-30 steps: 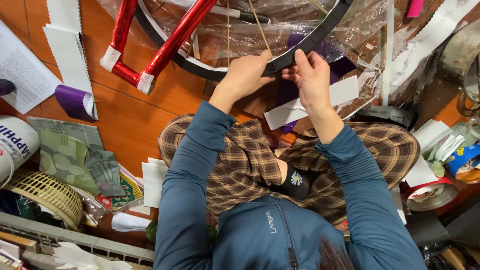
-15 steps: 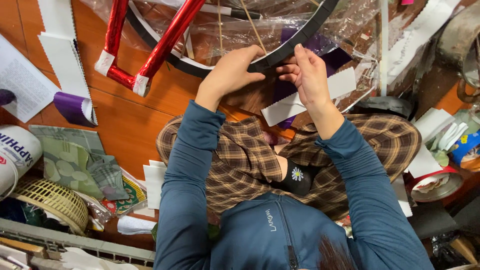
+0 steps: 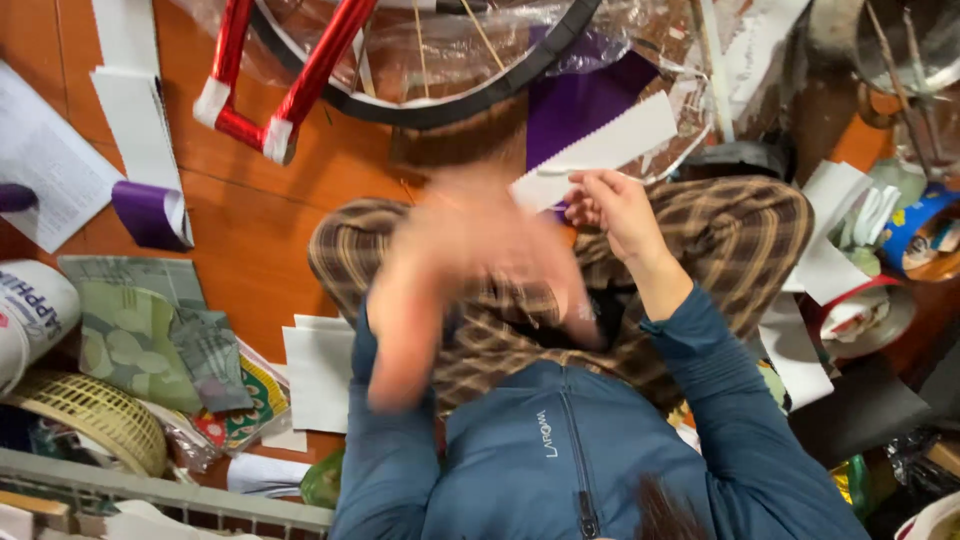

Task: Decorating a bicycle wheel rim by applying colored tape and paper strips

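Right hand (image 3: 618, 210) pinches white zigzag-edged backing strip (image 3: 600, 152), held just below black-rimmed bicycle wheel (image 3: 450, 105) in clear plastic. Left hand (image 3: 480, 250) motion-blurred, grip unreadable. Advice: keep strip taut, peel slowly along purple tape (image 3: 590, 100).

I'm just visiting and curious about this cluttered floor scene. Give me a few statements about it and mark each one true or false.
1. The right hand holds a white paper strip with a zigzag edge. True.
2. The left hand is sharp and still. False: it is a motion blur.
3. The red metal bicycle fork lies by the black bicycle wheel rim. True.
4. The woven straw basket sits on the person's lap. False: it lies on the floor at the picture's lower left.
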